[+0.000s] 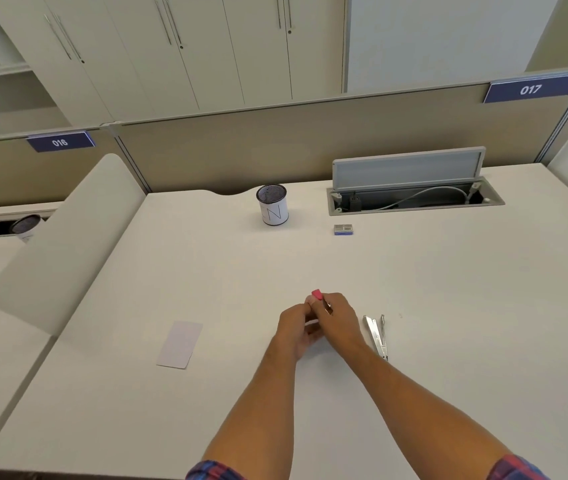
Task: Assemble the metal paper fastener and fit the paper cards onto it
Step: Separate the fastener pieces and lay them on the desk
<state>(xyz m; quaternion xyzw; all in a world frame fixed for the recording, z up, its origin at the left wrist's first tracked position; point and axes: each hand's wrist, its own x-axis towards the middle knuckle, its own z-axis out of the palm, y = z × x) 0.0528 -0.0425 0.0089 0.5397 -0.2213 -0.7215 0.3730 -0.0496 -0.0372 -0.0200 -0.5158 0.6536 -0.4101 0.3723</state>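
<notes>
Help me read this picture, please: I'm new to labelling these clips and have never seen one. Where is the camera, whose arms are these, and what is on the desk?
There is no machine here. The one picture comes from a wide-angle camera worn on a person's head, looking forward and down, so the two bare arms are the wearer's own. The left hand and right hand meet over the white desk, fingers curled round a small pink item; most of it is hidden, so I cannot tell what it is. Beside the right wrist lie metal fastener parts. To the left lies a pale paper card. Farther back stand a mesh pen cup, a small box and an open cable hatch.
</notes>
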